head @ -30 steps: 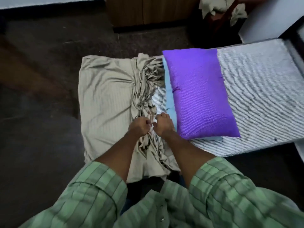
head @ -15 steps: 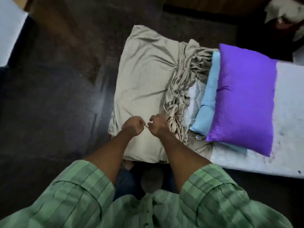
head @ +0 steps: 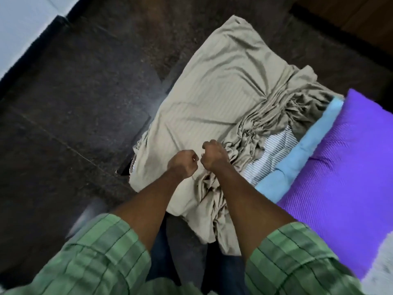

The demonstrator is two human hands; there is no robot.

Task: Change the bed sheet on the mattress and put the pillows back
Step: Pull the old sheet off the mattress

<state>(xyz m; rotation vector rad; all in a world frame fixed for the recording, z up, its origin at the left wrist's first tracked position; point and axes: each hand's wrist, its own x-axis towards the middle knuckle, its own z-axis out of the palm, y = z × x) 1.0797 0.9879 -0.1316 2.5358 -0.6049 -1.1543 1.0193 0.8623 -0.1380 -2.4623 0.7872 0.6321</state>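
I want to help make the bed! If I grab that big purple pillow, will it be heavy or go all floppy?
Probably light and squashy: the purple pillow looks puffy, with a soft dent near its edge. It would likely sag a bit when lifted by one corner. It rests on a light blue pillow, which may shift too.

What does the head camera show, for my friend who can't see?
Two fists, left hand and right hand, bunch a beige sheet on a striped mattress. A purple pillow lies on a blue pillow beside it.
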